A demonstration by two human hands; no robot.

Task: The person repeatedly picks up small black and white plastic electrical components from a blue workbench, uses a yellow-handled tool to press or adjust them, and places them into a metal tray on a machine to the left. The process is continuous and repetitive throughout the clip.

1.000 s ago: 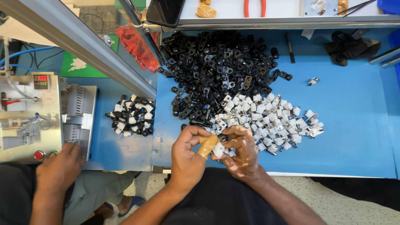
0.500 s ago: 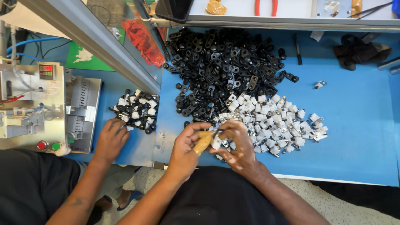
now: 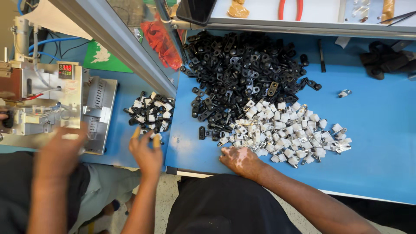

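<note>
Right hand (image 3: pixel 240 159) rests open touching white parts (image 3: pixel 288 132); left hand (image 3: pixel 146 151) open beside assembled pile (image 3: pixel 149 113).

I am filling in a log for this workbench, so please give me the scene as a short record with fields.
Left hand: open, fingers spread, at the near edge of the small black-and-white parts pile
Right hand: palm down on the near edge of the white parts pile; grip unclear
Behind it: black plastic clips heap
Surface: blue table
Other person: blurred hand by the bench machine
</note>
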